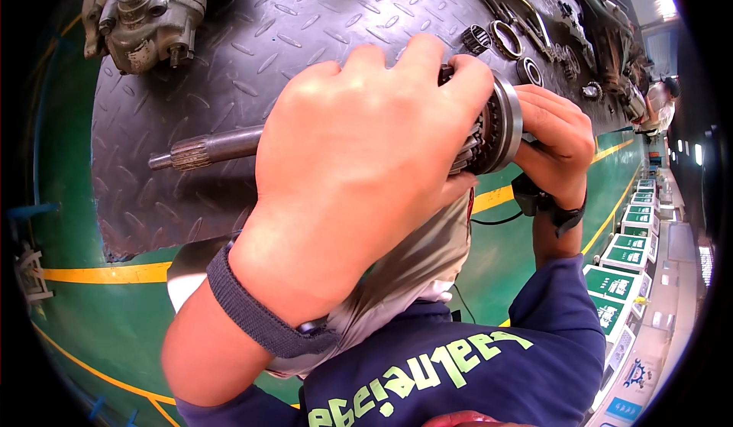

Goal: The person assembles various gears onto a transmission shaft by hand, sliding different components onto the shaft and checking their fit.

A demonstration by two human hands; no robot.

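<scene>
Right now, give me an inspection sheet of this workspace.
Surface: black diamond-tread rubber mat on the bench.
Job's things: gear assembly on a splined shaft that sticks out to the left.
Clutter: grey cast housing at the mat's far left; loose bearing rings beyond the hands.
Grippers: left hand wraps the gears; right hand grips the ring end.
Cables: thin black cable below the right wrist.
Surroundings: green floor with yellow lines; row of green boards at right.
</scene>
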